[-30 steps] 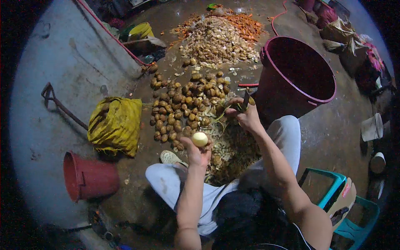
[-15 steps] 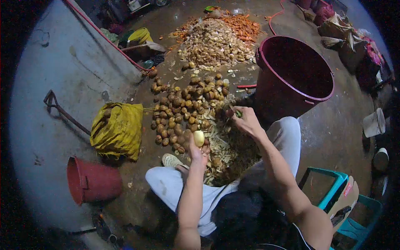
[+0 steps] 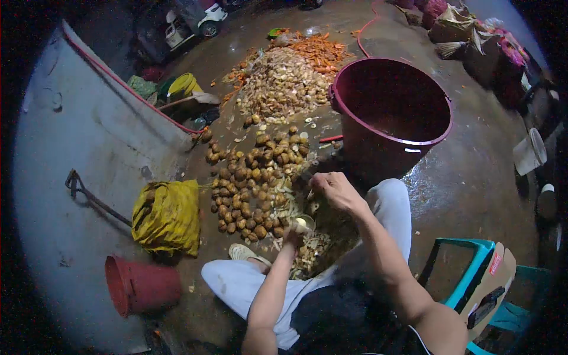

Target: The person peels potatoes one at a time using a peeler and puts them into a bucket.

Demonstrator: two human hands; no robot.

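Observation:
My left hand point(image 3: 291, 236) is closed around a pale peeled potato point(image 3: 302, 222), held low above a heap of peelings point(image 3: 310, 251) between my legs. To its upper right, my right hand point(image 3: 338, 192) is raised, with fingers curled round a small peeling tool. Its green handle shows in the earlier view; now the fingers mostly hide it. A gap separates the tool hand from the potato. Many brown unpeeled potatoes point(image 3: 242, 183) lie on the floor just left of and beyond my hands.
A large maroon tub point(image 3: 349, 127) stands beyond my right hand. Farther off are heaped peeled pieces point(image 3: 284, 86) and orange carrots point(image 3: 322, 50). A yellow sack point(image 3: 165, 216) and red bucket point(image 3: 148, 287) sit left. At right is a teal plastic stool point(image 3: 467, 245) with cardboard on it.
My left hand has tilted and shifted with the potato, which now shows less of its side. My right hand has turned so the green handle is hidden. The whole view has shifted.

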